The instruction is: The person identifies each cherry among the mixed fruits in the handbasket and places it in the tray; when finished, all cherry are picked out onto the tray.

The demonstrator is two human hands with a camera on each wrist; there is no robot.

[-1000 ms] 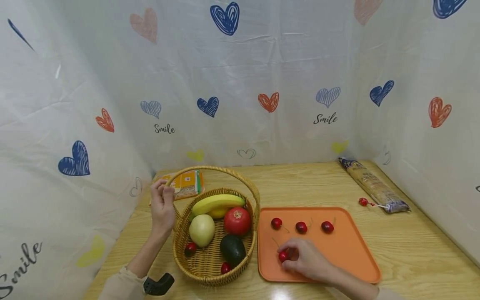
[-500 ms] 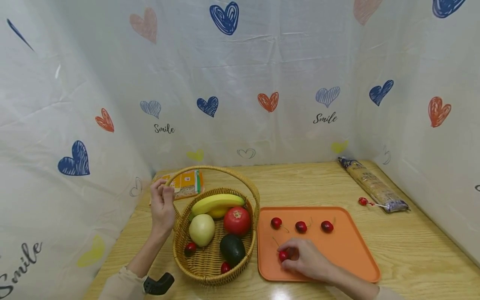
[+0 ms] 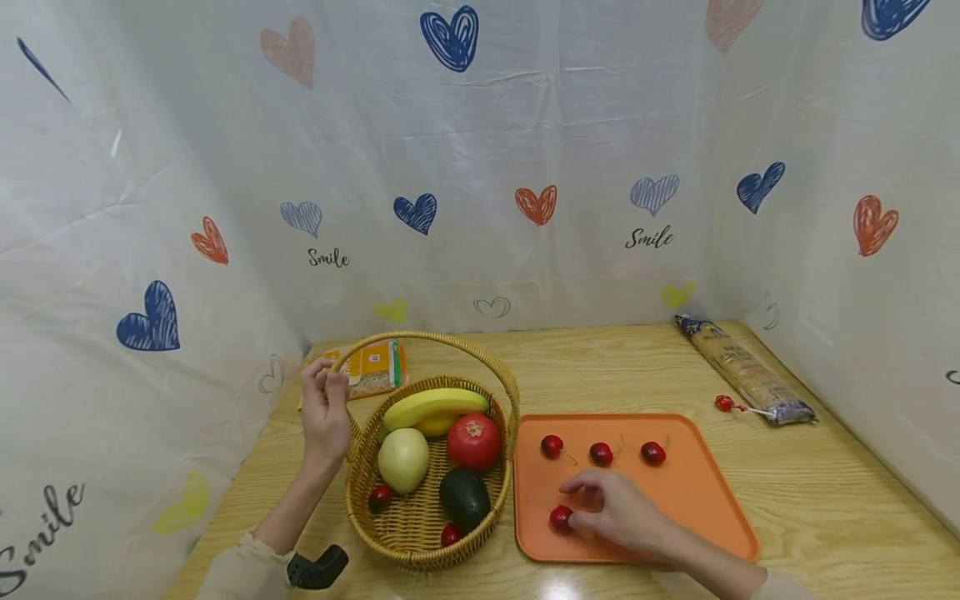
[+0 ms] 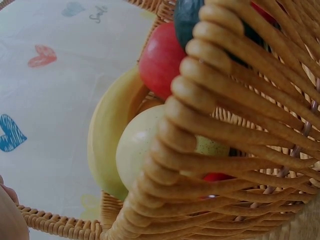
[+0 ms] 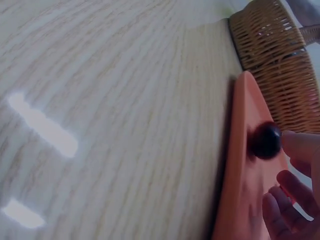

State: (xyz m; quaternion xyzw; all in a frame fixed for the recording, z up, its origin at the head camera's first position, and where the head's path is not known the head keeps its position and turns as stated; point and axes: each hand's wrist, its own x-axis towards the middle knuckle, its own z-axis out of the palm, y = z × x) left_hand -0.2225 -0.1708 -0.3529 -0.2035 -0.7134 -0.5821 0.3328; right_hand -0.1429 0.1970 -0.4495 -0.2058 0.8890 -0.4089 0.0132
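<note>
My left hand (image 3: 327, 417) grips the left side of the handle (image 3: 420, 336) of a wicker basket (image 3: 356, 521). Inside the basket lie yellow bananas (image 3: 431, 407), a pale green round fruit (image 3: 403, 461), a pomegranate (image 3: 475, 442), a dark green avocado-like fruit (image 3: 465, 500) and two cherries, one at the left (image 3: 380, 498) and one at the front (image 3: 450, 534). My right hand (image 3: 618, 514) is over the orange tray (image 3: 675, 517). Its thumb touches a cherry (image 3: 560, 518) near the tray's left side, while the index finger stands apart from it. That cherry's stem is hidden.
Three more cherries lie in a row on the tray: left (image 3: 552, 447), middle (image 3: 602, 454) and right (image 3: 653, 453). A red lollipop (image 3: 724, 403) and a long wrapped packet (image 3: 742, 367) are at the back right. An orange bag (image 3: 375, 371) lies behind the basket.
My right index finger has lifted off the cherry and the fingers have spread. The cherry has shifted slightly left and down on the tray. My left hand stays on the handle.
</note>
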